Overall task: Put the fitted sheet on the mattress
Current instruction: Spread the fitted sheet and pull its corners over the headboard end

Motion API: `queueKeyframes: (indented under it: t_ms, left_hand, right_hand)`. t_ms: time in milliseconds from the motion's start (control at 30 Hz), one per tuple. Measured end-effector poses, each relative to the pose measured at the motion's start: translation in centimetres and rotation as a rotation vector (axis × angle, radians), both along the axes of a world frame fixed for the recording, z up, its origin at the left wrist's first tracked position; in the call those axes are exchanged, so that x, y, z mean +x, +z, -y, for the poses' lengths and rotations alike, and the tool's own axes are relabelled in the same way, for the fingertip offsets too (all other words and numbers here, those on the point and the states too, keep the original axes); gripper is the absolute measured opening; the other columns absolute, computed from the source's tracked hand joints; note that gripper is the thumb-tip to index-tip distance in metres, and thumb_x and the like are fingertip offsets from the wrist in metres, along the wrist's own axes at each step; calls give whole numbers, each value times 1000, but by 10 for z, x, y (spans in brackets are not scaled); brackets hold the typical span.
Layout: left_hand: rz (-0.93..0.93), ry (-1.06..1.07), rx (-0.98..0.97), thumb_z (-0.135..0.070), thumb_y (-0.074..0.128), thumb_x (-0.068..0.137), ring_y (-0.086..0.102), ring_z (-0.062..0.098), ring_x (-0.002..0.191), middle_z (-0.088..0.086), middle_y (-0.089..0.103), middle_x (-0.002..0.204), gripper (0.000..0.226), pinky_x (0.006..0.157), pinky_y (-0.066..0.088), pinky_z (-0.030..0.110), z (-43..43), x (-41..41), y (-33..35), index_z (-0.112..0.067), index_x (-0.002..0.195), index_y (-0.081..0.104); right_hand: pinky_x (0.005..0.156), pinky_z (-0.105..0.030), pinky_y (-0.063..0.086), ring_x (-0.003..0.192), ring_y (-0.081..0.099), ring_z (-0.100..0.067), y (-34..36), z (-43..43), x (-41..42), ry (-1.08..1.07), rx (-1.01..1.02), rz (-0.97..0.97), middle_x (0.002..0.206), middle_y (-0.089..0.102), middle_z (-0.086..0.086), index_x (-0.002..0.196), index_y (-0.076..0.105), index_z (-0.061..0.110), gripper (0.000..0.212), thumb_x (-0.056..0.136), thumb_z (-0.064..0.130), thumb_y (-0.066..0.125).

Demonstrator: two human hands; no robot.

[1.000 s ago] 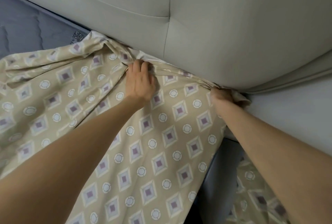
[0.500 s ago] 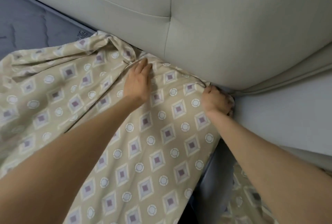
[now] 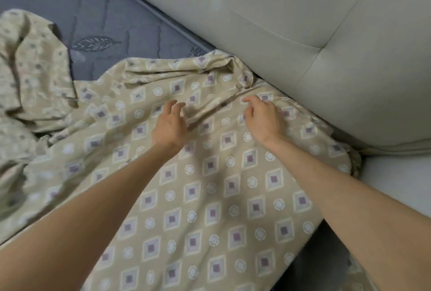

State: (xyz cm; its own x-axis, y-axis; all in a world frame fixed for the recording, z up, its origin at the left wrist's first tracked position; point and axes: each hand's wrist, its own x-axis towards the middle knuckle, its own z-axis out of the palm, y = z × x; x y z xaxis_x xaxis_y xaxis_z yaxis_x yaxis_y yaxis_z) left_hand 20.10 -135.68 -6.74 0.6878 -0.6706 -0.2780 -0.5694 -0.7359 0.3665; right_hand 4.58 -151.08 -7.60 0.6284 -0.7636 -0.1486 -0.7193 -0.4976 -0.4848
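Beige cloth with purple diamonds and white rings, the sheet (image 3: 210,197), fills most of the view. Its left part is blurred, and its lower edge is cut off by the frame. The corner of the mattress (image 3: 112,17) beside the headboard (image 3: 303,33) is hidden under the cloth, and I cannot tell if the sheet's edge goes down between them. Both forearms cover strips of the pattern.

The left hand (image 3: 169,125) and the right hand (image 3: 263,118) are over the sheet, near its far edge, with a raised fold of cloth between them. The fingers of both hands are loose and a little bent, and they grip nothing. It is not clear whether the fingertips touch the cloth.

The sheet lies on the mattress at the near and right side. It is bunched and wrinkled at the left and smoother under the arms. Grey-blue mattress with a stitched leaf shows uncovered at the top left.
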Motion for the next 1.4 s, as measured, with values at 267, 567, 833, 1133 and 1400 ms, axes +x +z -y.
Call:
queueKeyframes:
  t_ms: [267, 567, 833, 1133, 1400]
  left_hand:
    - [-200, 277, 178, -48, 55, 88, 47, 32, 125, 11, 35, 145, 62, 94, 42, 40, -14, 51, -15, -35, 142, 27]
    - [-32, 103, 229, -33, 54, 94, 61, 27, 103, 1, 65, 115, 24, 68, 42, 31, -4, 71, -29, -28, 117, 57]
    - [-50, 366, -76, -16, 39, 93, 63, 34, 90, 10, 69, 99, 20, 76, 50, 43, 24, 95, -12, -14, 112, 48]
    - [-139, 348, -302, -17, 26, 83, 65, 36, 87, 14, 70, 98, 27, 73, 54, 47, 45, 95, -16, -10, 103, 44]
    - [15, -13, -217, -6, 43, 81, 42, 34, 115, 16, 48, 121, 43, 97, 32, 35, 44, 65, -46, -4, 124, 41]
  right_hand:
    - [86, -38, 46, 106, 59, -36, -2, 11, 103, 199, -23, -121, 111, 63, -19, 134, 42, 35, 42, 94, 22, 43]
    - [90, -45, 48, 108, 58, -38, -36, 19, 143, 214, 70, -369, 117, 59, -21, 122, 39, 18, 27, 96, 14, 41]
    - [66, -37, 37, 93, 61, -40, -17, 21, 149, 135, -41, -77, 101, 63, -27, 120, 41, 12, 29, 94, 1, 33]
    - [73, -38, 35, 102, 58, -41, -29, 33, 154, 32, 98, -45, 113, 59, -28, 122, 36, 5, 26, 96, 3, 31]
    - [89, -41, 41, 112, 54, -37, -57, 37, 138, 11, -27, -114, 116, 61, -19, 130, 36, 13, 41, 93, 30, 43]
